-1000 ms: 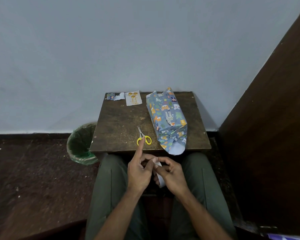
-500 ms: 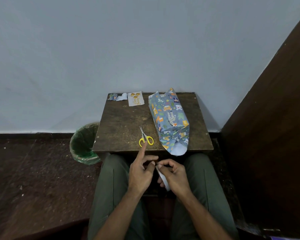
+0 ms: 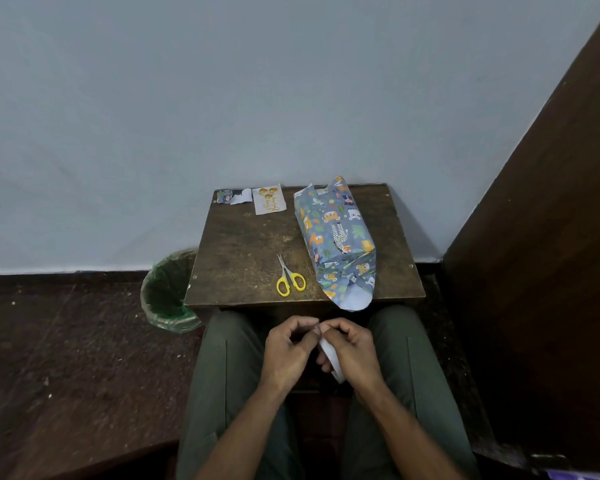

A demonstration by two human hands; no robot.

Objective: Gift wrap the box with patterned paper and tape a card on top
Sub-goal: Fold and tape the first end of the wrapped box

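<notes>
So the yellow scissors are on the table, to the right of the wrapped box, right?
Not quite. The head view shows the scissors on the table, but to the left of the wrapped box, not the right. They lie near the front edge, apart from the box.

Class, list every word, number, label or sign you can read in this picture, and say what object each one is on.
Card: gold script lettering beneath three gold round shapes, too small and blurred to read.
Wrapped box: cartoon animal and leaf pattern only; no legible words.
Paper scrap: patterned piece, no readable text.
Scissors: no marking visible.
Tape roll held in the right hand: no print visible.
Nothing in the picture can be read.
</notes>
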